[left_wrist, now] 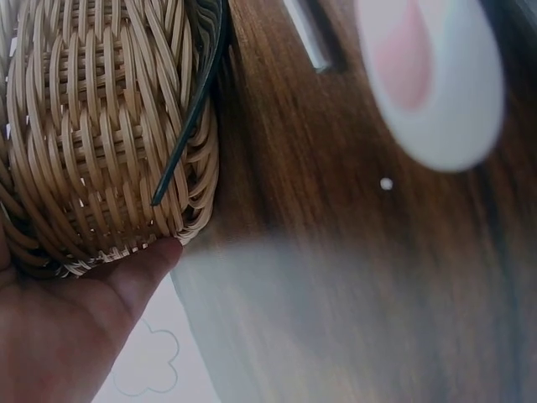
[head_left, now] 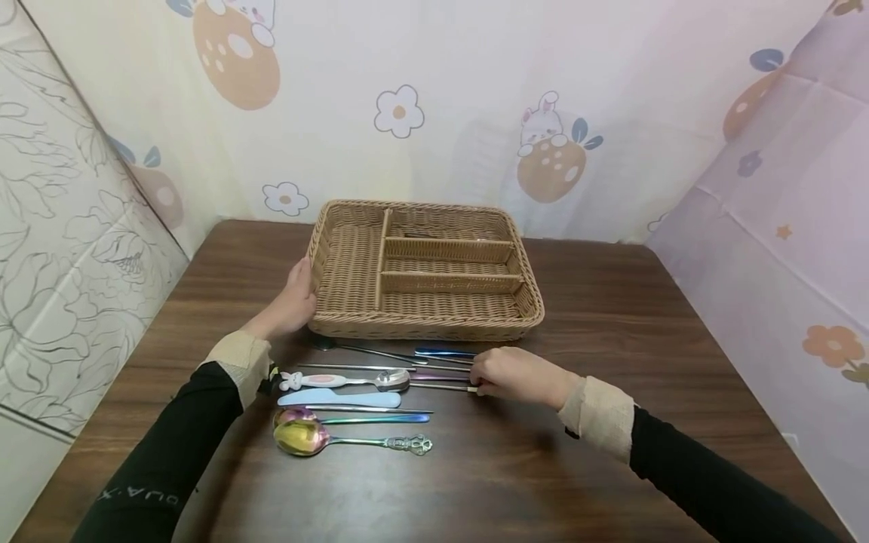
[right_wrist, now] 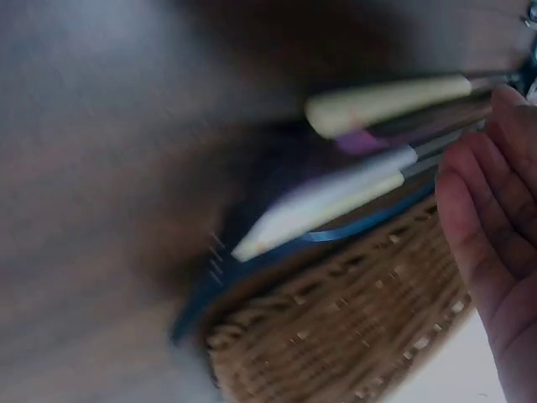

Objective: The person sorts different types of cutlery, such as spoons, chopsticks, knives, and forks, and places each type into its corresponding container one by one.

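Note:
My left hand (head_left: 293,303) holds the left side of a divided wicker basket (head_left: 428,332); its thumb (left_wrist: 151,273) lies along the weave and the other fingers are mostly hidden. In front of the basket, my right hand (head_left: 519,375) has its fingers curled at slender metal utensils. One has a cream handle (right_wrist: 386,105), another a white handle (right_wrist: 336,193); their kind is unclear through the blur. A blue handle (head_left: 444,353) lies just beyond. To the left are a rabbit-handled spoon (head_left: 319,381), a light-blue knife (head_left: 339,398) and a gold-bowled spoon (head_left: 302,437).
A dark spoon (head_left: 324,343) lies against the basket's front edge. Between the knife and the gold spoon sits another iridescent spoon (head_left: 366,419), by a thin metal rod (head_left: 380,409). The brown wooden table (head_left: 611,317) meets a patterned curtain (head_left: 462,98) at the back.

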### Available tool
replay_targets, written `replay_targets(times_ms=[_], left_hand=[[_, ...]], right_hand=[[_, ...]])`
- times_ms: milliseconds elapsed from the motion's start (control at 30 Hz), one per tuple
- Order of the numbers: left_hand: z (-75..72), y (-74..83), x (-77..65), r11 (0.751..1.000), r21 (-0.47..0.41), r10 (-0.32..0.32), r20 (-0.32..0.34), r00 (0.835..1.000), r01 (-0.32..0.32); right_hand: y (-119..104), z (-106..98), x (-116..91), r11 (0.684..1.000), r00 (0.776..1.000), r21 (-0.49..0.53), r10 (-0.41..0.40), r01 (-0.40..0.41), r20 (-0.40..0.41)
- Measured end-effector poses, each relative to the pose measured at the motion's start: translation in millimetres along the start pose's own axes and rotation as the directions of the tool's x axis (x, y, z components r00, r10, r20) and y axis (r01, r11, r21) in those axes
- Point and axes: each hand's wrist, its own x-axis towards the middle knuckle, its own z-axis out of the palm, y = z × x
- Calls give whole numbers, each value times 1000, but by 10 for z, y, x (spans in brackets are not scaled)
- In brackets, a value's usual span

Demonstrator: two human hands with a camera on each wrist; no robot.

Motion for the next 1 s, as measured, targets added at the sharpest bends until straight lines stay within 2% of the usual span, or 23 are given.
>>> replay_targets(times_ms=[300,533,733,1000], left_hand=[[-6,4,30,1000,-2,10,-1,1000,-10],[-11,-22,18,1000,-5,-23,6,1000,23],[-38,-10,21,999,-16,-28,11,1000,28],[2,-30,5,1000,6,-13,5,1000,13]], right_hand=[[-14,168,-17,997,997,-1,77,-77,-27],[-31,217,-10,992,992,-20,124,-125,-39],[-36,227,-7,988,987,-46,143,-146,-72],[-59,286,-28,988,986,-35,144,-148,-82]])
